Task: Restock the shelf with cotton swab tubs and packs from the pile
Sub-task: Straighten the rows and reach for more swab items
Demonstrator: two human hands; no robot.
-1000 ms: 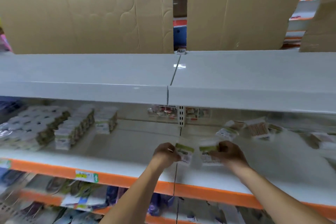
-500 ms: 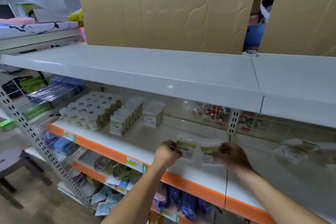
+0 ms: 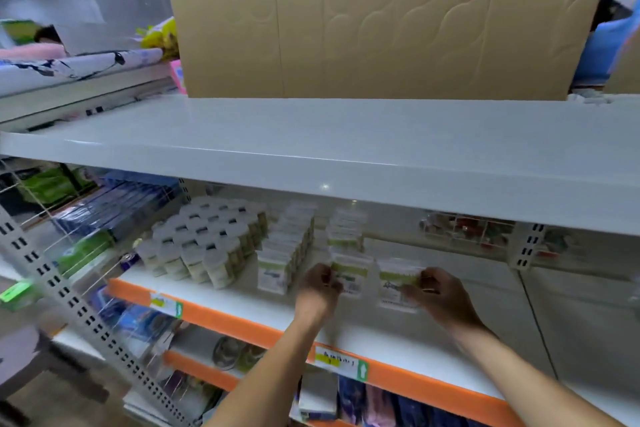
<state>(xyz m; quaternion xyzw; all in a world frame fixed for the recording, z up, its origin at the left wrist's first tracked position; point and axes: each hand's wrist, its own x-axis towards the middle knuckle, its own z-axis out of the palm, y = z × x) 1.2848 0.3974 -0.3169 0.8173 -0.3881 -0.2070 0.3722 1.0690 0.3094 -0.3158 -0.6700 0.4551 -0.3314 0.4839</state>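
- Two flat clear plastic packs with green label bands are in hand: one pack [image 3: 349,274] pinched by the left hand [image 3: 320,282], the other pack [image 3: 398,282] pinched by the right hand [image 3: 438,291].
- Both packs are held upright, side by side, over the white shelf with the orange front edge [image 3: 242,321].
- On that shelf stand a cluster of round white-lidded cotton swab tubs [image 3: 204,241], too many and too blurred to count, then two rows of packs: a long row [image 3: 287,250] and a shorter row [image 3: 346,229].
- Half a second ago the held packs were right of these rows, near the upright post; now they sit just in front of the shorter row.
- Both forearms reach up from below; fingers are curled round the pack edges.
- One large tan cardboard box [image 3: 363,21] stands on the grey upper shelf [image 3: 311,135].
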